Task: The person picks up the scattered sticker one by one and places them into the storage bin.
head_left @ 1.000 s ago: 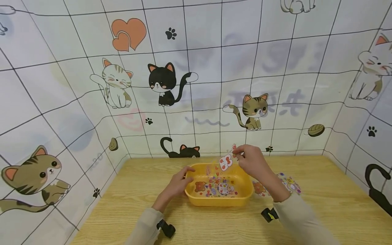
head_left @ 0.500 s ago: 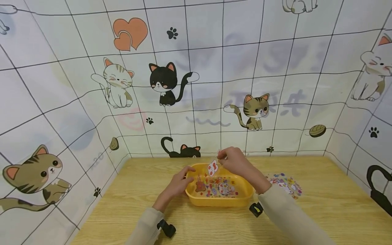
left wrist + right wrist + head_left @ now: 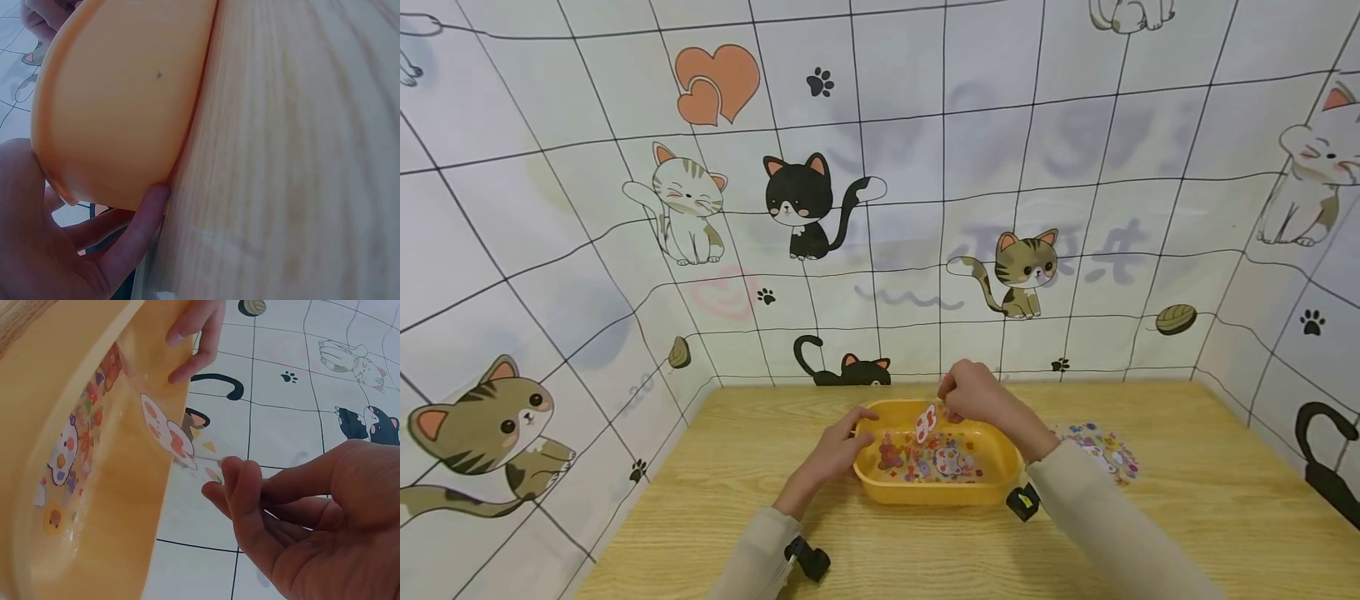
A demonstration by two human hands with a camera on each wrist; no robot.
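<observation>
Yellow tub (image 3: 936, 493) — over it, printed sheet (image 3: 927, 423) in right hand (image 3: 973, 393)

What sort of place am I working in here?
Probably a small tabletop booth, though whether it's in a home or workshop, I can't tell. Cat-print walls stand on three sides of a wood-grain table, with a yellow tub holding what look like sticker sheets.

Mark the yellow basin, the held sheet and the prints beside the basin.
Yellow basin (image 3: 934, 495): head view, front wall.
Held sheet (image 3: 164, 430): right wrist view, white animal figure.
Prints (image 3: 1099, 452): head view, visible middle.
</observation>
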